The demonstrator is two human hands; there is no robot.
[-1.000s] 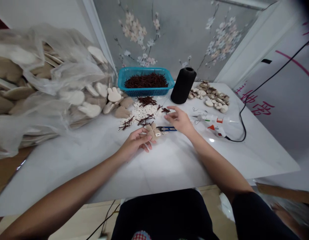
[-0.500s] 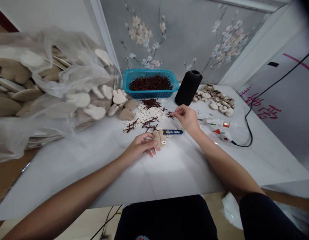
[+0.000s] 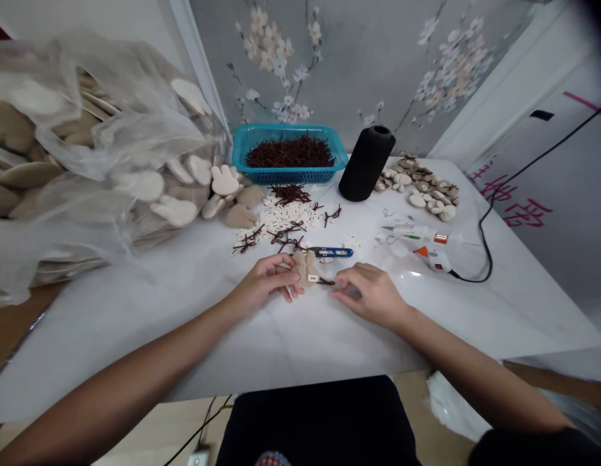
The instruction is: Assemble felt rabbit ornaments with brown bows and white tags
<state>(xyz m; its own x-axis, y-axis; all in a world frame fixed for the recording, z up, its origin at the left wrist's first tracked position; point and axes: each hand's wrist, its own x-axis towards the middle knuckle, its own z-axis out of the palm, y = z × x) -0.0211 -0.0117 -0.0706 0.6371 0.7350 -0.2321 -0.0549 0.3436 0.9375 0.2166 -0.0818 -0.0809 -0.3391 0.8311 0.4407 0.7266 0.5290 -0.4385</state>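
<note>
Between the thumb and fingers of my left hand is a beige bunny-shaped piece with a small white label near its lower edge. A dark brown bow lies against the label's right side. My right hand is just right of the bow, its thumb and index finger apart and nothing visible between them. Blue thread snips lie just beyond the bunny piece. More brown bows and a pile of small white labels spread behind the snips.
At the back stand a blue basket of brown bows and a black thread cone. Finished-looking pieces are heaped at the back right, near a glue gun with its cord. A clear bag of bunny pieces fills the left.
My right hand has come back from the bows toward the bunny piece, and its fingers have parted. A bow now lies beside the label. The view has shifted slightly.
</note>
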